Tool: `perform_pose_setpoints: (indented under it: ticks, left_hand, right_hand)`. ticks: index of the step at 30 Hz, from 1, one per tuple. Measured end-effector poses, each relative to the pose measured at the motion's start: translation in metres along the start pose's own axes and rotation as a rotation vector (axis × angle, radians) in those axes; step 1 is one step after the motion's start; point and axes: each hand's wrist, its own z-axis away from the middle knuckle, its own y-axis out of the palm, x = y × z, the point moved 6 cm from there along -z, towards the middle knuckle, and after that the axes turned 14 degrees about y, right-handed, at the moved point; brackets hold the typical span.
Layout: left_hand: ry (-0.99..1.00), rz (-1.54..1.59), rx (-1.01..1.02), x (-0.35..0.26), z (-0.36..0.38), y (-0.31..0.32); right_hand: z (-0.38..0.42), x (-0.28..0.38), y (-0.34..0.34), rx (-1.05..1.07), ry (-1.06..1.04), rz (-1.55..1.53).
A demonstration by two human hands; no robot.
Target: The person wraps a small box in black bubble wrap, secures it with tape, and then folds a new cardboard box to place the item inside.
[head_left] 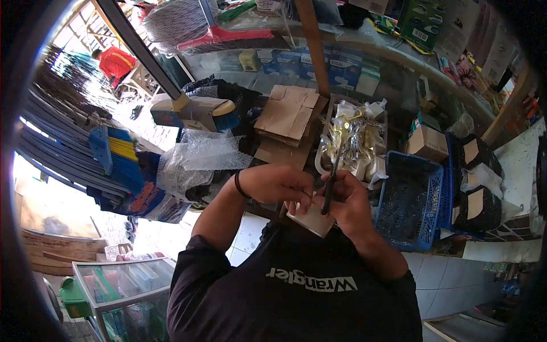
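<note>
Between the two hands, close to the black shirt [296,296], I have the dark tool [328,196] in the right hand [352,206]: thumb and fingers close around its thick part. Its long axis runs away from the chest, slanting slightly right, with the thin end toward the tray [383,134] of shiny pieces [347,132]. The left hand [279,183] is on the other side of the tool, its fingertips just beside the thick end; they are drawn together, but I can't tell whether they pinch something small. So the right hand is the nearer one, already in contact.

Under the fingers I make out a pale flat piece [313,220] with straight edges, smooth and matt, perhaps card. The tray's contents look gold and silver, some wrapped in crinkled clear plastic. Left of it lie stacked brown cardboard sheets [286,114], creased and squarish; farther left, cloudy bubble wrap [205,157]. On the right I see a blue plastic basket [437,219], rectangular with perforated walls, and a small brown carton [427,142] near its far end.
</note>
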Motion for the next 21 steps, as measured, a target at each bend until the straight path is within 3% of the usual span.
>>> perform_pose_setpoints:
  ticks: [6,9,15,18,21]
  left_hand:
    - [0.143,-0.324,0.037,-0.013,-0.005,0.005]
    - [0.254,-0.399,0.001,-0.024,-0.004,0.004]
    - [0.304,-0.464,-0.034,-0.035,-0.001,-0.005]
    - [0.29,-0.45,-0.133,-0.029,0.001,-0.01]
    - [0.216,-0.464,-0.096,-0.025,0.0,-0.008]
  right_hand:
    - [0.005,-0.013,-0.009,0.119,-0.046,-0.175]
    - [0.003,-0.019,-0.024,0.083,-0.103,-0.256]
    - [0.018,-0.034,-0.02,0.051,-0.03,-0.191]
    - [0.024,-0.045,-0.017,0.023,0.022,-0.198]
    - [0.028,-0.054,-0.014,0.063,0.044,-0.177]
